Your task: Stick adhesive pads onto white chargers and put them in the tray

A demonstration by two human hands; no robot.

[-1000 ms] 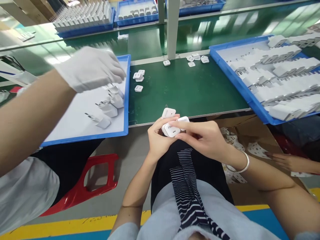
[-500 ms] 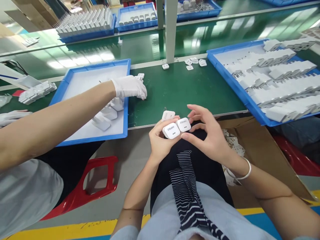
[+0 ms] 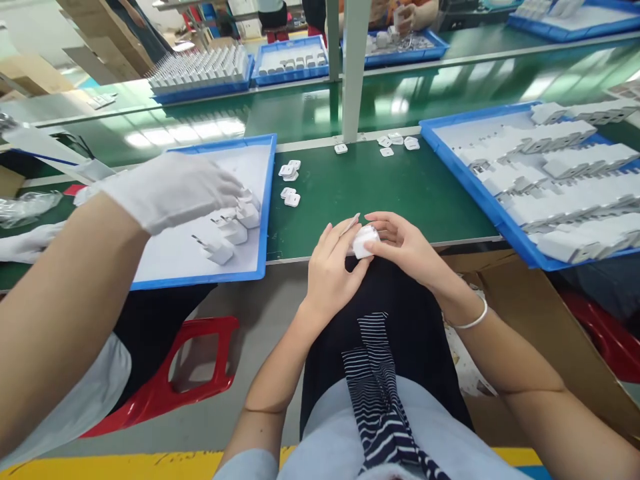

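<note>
Both my hands meet at the near edge of the green bench (image 3: 380, 193). My left hand (image 3: 333, 270) and my right hand (image 3: 403, 247) close together around white charger plugs (image 3: 364, 240), which are mostly hidden by my fingers. A thin strip of film (image 3: 350, 224) sticks up between my hands. A co-worker's white-gloved hand (image 3: 170, 190) reaches from the left over a blue tray (image 3: 265, 220) and touches the white plugs (image 3: 233, 230) lying in it.
A blue tray (image 3: 480, 193) with rows of white plugs sits at the right. Small white caps (image 3: 290, 180) lie loose on the bench, more of them (image 3: 397, 142) near a grey post (image 3: 356, 67). A red stool (image 3: 190, 373) stands lower left, a cardboard box (image 3: 540, 320) lower right.
My hands have shut over the plugs and hidden their faces, and moved up to the bench edge. The gloved hand pulled back from the bench onto the left tray.
</note>
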